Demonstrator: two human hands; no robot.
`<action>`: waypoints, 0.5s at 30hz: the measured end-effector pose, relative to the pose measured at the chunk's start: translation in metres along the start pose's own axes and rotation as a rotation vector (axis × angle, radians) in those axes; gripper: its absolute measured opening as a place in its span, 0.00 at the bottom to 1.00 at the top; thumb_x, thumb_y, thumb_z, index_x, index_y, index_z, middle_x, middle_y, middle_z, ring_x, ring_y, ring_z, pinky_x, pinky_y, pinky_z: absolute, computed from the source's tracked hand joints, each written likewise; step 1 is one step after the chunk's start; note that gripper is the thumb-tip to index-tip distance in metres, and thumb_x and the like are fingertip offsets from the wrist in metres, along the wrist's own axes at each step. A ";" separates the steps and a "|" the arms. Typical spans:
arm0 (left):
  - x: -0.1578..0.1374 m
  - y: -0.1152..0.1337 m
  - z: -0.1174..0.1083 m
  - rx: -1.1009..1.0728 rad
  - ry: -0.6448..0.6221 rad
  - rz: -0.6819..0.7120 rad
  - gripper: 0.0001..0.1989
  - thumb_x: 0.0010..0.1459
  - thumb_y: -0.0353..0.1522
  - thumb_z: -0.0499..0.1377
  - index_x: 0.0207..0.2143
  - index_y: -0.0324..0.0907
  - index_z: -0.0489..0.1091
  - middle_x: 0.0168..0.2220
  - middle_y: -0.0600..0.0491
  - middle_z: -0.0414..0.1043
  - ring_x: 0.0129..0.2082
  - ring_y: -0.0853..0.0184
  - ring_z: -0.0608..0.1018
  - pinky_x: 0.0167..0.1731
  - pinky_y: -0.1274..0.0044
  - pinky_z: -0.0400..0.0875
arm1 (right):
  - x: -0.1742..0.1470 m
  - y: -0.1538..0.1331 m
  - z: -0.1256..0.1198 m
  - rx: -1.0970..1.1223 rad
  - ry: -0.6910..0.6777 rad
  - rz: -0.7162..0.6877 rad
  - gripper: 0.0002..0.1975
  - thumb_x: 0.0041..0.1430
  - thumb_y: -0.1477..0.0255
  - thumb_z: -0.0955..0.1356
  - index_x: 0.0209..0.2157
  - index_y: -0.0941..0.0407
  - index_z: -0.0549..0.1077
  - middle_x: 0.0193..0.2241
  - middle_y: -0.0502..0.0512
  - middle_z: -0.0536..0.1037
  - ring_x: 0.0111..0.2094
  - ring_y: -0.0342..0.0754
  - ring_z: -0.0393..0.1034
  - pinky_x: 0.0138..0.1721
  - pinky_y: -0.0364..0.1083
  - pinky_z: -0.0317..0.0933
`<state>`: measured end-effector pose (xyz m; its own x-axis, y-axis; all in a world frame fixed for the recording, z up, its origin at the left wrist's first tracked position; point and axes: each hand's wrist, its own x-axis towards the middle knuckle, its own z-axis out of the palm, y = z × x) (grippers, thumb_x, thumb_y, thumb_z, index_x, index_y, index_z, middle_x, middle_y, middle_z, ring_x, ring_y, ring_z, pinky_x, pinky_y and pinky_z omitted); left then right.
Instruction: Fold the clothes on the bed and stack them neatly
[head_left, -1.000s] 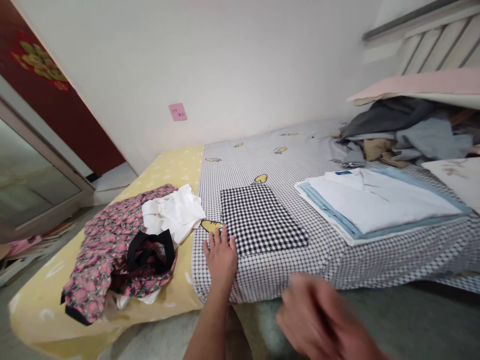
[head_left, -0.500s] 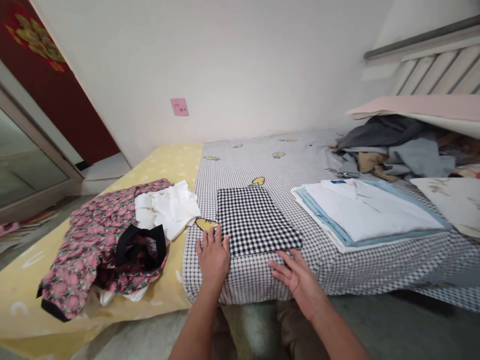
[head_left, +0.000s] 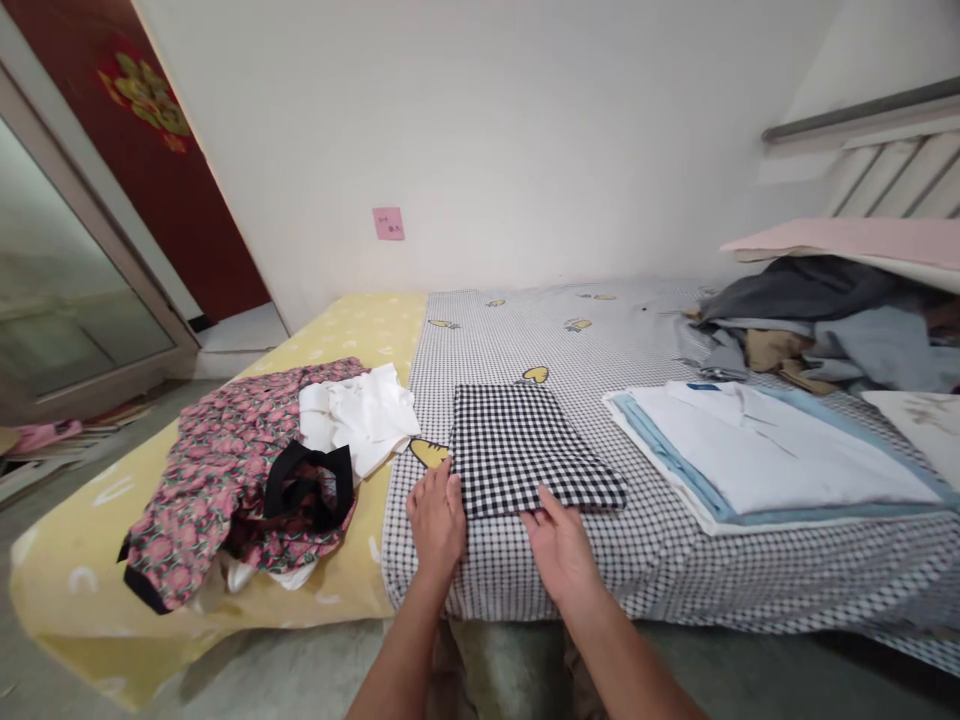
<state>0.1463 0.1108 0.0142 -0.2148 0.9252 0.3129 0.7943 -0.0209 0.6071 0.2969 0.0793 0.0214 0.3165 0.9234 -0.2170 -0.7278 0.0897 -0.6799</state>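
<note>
A folded black-and-white checked cloth (head_left: pixel 525 445), its kind of garment not shown, lies flat on the bed in front of me. At its near left corner rests my left hand (head_left: pixel 436 525), fingers stretched forward along the left edge and the thumb beside the cloth. My right hand (head_left: pixel 561 545) holds the near edge, with the thumb on top and the fingers at the underside, partly hidden. To the right is a stack of folded clothes with a white collared shirt (head_left: pixel 780 440) on top and light blue fabric (head_left: pixel 675 460) beneath.
On the yellow sheet (head_left: pixel 352 590) at the left lie a pink floral garment (head_left: pixel 217 450) with black trim and a crumpled white garment (head_left: pixel 367 410). Dark and grey clothes (head_left: pixel 795 300) are heaped at the back right. A pink note (head_left: pixel 388 224) sticks to the wall.
My right hand has moved left and closed on the checked cloth's near edge. The fingers of my left hand have drawn closer together. The camera view has shifted slightly left.
</note>
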 end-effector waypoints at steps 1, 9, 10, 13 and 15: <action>0.000 -0.001 0.000 -0.045 0.012 -0.011 0.28 0.71 0.40 0.36 0.62 0.45 0.67 0.62 0.49 0.71 0.64 0.59 0.68 0.67 0.60 0.56 | 0.004 0.004 0.006 0.000 0.001 -0.019 0.29 0.46 0.66 0.78 0.52 0.47 0.72 0.58 0.52 0.75 0.58 0.54 0.70 0.58 0.59 0.67; -0.014 0.003 -0.005 -0.383 0.095 -0.186 0.21 0.65 0.38 0.46 0.50 0.43 0.74 0.54 0.47 0.77 0.59 0.59 0.74 0.67 0.60 0.58 | 0.031 0.016 0.014 -0.103 0.269 0.012 0.23 0.40 0.74 0.72 0.43 0.50 0.75 0.44 0.55 0.82 0.53 0.58 0.74 0.44 0.57 0.75; -0.022 0.005 -0.005 -0.489 0.108 -0.258 0.19 0.64 0.38 0.47 0.48 0.43 0.74 0.53 0.46 0.78 0.57 0.58 0.75 0.66 0.60 0.60 | 0.030 0.012 0.010 -0.107 0.262 0.002 0.23 0.39 0.74 0.72 0.42 0.49 0.75 0.43 0.55 0.82 0.52 0.58 0.74 0.43 0.57 0.76; -0.057 0.009 0.002 -0.958 0.052 -0.580 0.17 0.64 0.40 0.50 0.41 0.43 0.76 0.48 0.45 0.80 0.52 0.59 0.79 0.60 0.63 0.69 | 0.017 -0.004 -0.011 -0.220 0.130 -0.038 0.19 0.43 0.70 0.73 0.40 0.50 0.76 0.41 0.56 0.82 0.49 0.61 0.76 0.42 0.58 0.76; -0.086 0.010 0.014 -1.321 -0.156 -0.836 0.17 0.63 0.42 0.52 0.40 0.43 0.76 0.46 0.44 0.81 0.49 0.57 0.81 0.55 0.61 0.73 | 0.002 -0.021 -0.037 -0.343 -0.013 -0.048 0.18 0.46 0.66 0.73 0.42 0.49 0.77 0.39 0.58 0.82 0.46 0.63 0.77 0.41 0.61 0.76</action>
<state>0.1808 0.0361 -0.0166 -0.1977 0.8705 -0.4506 -0.5723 0.2707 0.7740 0.3350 0.0658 0.0091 0.3359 0.9262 -0.1712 -0.4644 0.0047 -0.8856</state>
